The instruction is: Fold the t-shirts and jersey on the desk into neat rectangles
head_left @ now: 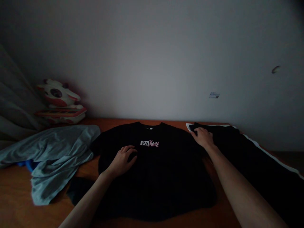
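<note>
A black T-shirt (156, 180) lies spread on the wooden surface, neckline toward the wall, with lettering and a pink figure on its chest. My left hand (122, 160) rests on the shirt left of that print, palm down, fingers loosely bent and apart, holding nothing. Farther right, my right hand (203, 136) lies over the shirt's right sleeve and the upper end of a folded black garment (247, 158) with white edges. Its thumb stands away from the fingers, and I see no cloth pinched in it. Dim light hides the black fabric's folds.
A crumpled grey garment (64, 148) lies on the left, with something blue (30, 164) under it. Behind it a cow-shaped toy keyboard (61, 103) stands against the wall (147, 63). A curtain (16, 101) hangs at the far left. The wooden surface (19, 193) shows in front.
</note>
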The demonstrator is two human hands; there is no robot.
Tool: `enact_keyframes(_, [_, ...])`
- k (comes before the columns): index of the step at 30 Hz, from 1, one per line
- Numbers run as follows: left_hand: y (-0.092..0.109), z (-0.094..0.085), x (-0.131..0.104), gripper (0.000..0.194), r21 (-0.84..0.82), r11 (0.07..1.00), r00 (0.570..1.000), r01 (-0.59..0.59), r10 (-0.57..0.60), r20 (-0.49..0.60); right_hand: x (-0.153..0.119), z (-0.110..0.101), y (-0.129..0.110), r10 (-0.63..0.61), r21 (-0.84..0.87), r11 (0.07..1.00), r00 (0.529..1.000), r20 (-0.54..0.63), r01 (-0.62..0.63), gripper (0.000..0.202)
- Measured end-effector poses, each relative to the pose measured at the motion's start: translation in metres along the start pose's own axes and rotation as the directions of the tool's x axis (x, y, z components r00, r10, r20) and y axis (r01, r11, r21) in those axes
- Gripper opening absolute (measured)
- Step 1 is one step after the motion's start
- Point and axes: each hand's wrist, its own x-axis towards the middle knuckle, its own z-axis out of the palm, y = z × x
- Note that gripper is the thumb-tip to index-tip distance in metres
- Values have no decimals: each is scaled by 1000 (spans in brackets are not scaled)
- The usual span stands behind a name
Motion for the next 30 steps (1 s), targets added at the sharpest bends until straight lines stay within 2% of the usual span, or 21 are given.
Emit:
enact_keyframes(3, [1, 0, -1, 24, 2, 1000, 1000, -1, 1, -6, 25, 4, -7, -51, 7, 999, 996, 74, 51, 46])
enact_keyframes(7, [3, -1, -2, 24, 6, 1000, 1000, 9, -9, 1, 45, 17, -20, -4, -11, 1000, 985, 174, 7, 49])
enact_keyframes(12, [4, -3, -3, 24, -1, 1000, 1000, 4, -4, 7, 52, 24, -26, 10, 4, 1000, 971, 240, -11, 25])
enact_keyframes(15, [6, -1, -3, 24, -4, 1000, 1000, 12, -12, 15, 43, 21, -31, -17, -5, 1000, 989, 150, 17, 21])
enact_keyframes(18, [9, -2, -1, 24, -13, 1000, 1000, 14, -14, -3, 23, 16, -41, -64, -31, 997, 998, 4, 64, 33])
enact_keyframes(21, [1, -18, 3, 27, 14, 998, 986, 65, -62, -157, -3, 12, -42, -149, -51, 988, 985, -93, 144, 38])
enact_keyframes(23, [-18, -40, 2, 31, 73, 978, 940, 196, -166, -297, -19, 12, -29, -160, -59, 986, 978, -131, 154, 39])
enact_keyframes(25, [-48, -67, -7, 35, 154, 902, 865, 403, -321, -387, -30, 13, -2, -67, -52, 997, 989, -132, 61, 46])
enact_keyframes(27, [-81, -92, -21, 36, 260, 751, 779, 607, -499, -380, -38, 16, 30, 107, -33, 993, 992, -72, -109, 58])
enact_keyframes(28, [-96, -102, -29, 36, 280, 685, 737, 673, -584, -341, -40, 19, 45, 172, -26, 985, 985, -3, -172, 64])
enact_keyframes(30, [-120, -112, -39, 39, 267, 657, 709, 705, -647, -280, -42, 24, 68, 240, -2, 970, 959, 152, -243, 73])
